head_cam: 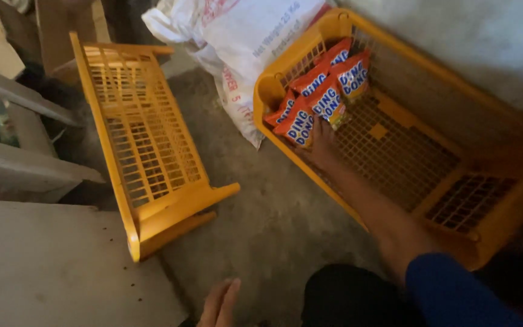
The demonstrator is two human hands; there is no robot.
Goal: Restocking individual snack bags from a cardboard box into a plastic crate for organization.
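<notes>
My right hand (324, 144) reaches into a yellow plastic crate (485, 109) lying on the floor and rests against a row of orange snack packets (319, 91) stacked at the crate's far end. The fingers are behind the nearest packet, so the grip is unclear. The blue sleeve of that arm shows at the lower right. My left hand (220, 303) shows at the bottom edge, fingers apart and empty, over the concrete floor.
A second yellow crate (146, 145) lies tipped on its side at the left. A white printed sack (243, 42) leans between the two crates. Grey concrete steps (43, 260) rise at the lower left.
</notes>
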